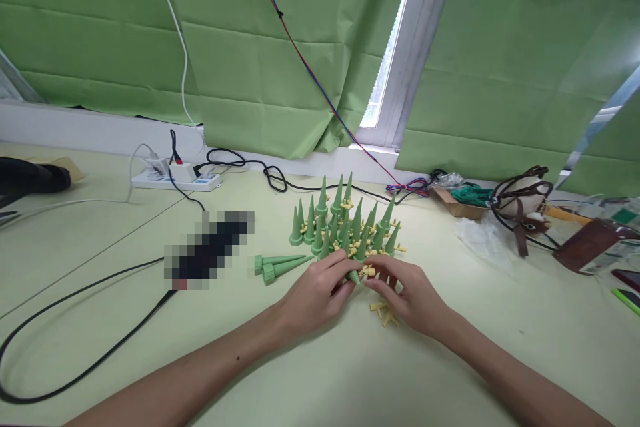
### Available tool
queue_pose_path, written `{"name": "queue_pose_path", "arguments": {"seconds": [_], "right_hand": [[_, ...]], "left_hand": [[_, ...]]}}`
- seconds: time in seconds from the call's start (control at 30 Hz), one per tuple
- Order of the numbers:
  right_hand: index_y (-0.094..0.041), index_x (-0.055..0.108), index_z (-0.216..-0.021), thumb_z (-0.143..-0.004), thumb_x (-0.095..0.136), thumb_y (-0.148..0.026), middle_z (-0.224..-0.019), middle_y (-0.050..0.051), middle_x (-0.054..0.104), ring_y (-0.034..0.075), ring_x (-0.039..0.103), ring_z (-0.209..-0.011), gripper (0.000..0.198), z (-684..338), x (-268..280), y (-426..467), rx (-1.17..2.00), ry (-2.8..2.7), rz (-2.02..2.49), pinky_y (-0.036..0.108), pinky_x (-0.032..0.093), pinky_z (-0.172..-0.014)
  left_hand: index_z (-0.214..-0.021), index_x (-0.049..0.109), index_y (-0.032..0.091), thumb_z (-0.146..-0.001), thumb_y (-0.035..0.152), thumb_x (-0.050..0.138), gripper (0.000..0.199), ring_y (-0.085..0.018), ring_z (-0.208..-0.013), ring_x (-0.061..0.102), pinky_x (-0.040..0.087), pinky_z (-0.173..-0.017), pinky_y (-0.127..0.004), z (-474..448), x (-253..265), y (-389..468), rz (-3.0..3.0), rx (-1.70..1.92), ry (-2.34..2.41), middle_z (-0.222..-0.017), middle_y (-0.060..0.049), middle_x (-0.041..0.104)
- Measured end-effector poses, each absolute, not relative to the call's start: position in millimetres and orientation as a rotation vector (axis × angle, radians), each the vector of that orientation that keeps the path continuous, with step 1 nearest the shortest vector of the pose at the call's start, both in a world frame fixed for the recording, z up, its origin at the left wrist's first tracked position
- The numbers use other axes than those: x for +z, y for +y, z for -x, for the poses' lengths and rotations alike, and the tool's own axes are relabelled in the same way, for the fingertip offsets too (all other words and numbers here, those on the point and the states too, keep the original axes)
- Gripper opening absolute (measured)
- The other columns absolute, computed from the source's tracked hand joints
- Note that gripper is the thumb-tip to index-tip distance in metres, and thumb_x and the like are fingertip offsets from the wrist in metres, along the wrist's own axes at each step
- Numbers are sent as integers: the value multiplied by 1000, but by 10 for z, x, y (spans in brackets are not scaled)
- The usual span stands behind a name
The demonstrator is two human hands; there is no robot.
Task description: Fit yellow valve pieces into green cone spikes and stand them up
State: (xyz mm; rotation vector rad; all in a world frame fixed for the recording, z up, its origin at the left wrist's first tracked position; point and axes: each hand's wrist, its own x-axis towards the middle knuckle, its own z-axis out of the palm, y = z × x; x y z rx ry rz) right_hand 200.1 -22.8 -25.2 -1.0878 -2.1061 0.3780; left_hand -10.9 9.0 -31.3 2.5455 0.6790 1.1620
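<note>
My left hand (325,287) is closed round a green plastic spike (353,276). Facing it, my right hand (407,290) pinches a small yellow valve-like fitting (367,271) against the spike's end; whether the two are joined I cannot tell. Just under my right hand, a few loose yellow fittings (385,313) lie on the table. Behind both hands stands a cluster of several upright green spikes (345,220), many with yellow fittings at their sides. Two more green spikes (283,267) lie flat to the left of my left hand.
A blurred dark device (210,250) with a black cable lies at left on the pale table (310,373). Farther back is a white power strip (175,177). At right are a cardboard box (460,200), clear plastic film (483,240) and a brown case (590,245).
</note>
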Motion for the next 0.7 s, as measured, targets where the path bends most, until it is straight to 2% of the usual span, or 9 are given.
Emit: {"name": "queue_pose_path", "arguments": {"seconds": [0.1, 0.3, 0.57, 0.7], "right_hand": [[-20, 58, -107, -98, 53, -22, -86, 3, 68, 14, 61, -66, 11, -2001, -258, -231, 363, -2099, 1058, 22, 48, -55], [-20, 59, -99, -98, 51, -20, -78, 2, 66, 15, 60, -64, 8, -2011, -269, -215, 287, -2129, 1049, 24, 46, -57], [-20, 58, -93, -100, 48, -25, -71, 1, 62, 15, 55, -60, 14, -2027, -277, -206, 259, -2186, 1091, 25, 41, -55], [-20, 54, -82, -103, 44, -28, -68, 0, 61, 15, 54, -58, 25, -2026, -279, -198, 275, -2224, 1128, 26, 40, -55]], "left_hand": [[-111, 63, 14, -91, 6, 53, 24, -11, -67, 54, 42, -58, -21, 108, -309, 86, -2556, 1162, 688, -87, -4, 58], [-110, 64, 15, -92, 9, 52, 22, -13, -69, 56, 44, -59, -22, 117, -310, 71, -2574, 1110, 701, -88, -4, 59], [-111, 63, 16, -94, 11, 50, 22, -13, -69, 57, 46, -59, -23, 115, -303, 81, -2585, 1069, 713, -90, -5, 60], [-110, 63, 16, -93, 10, 50, 22, -13, -71, 57, 45, -60, -22, 121, -299, 80, -2583, 1054, 712, -90, -5, 60]]}}
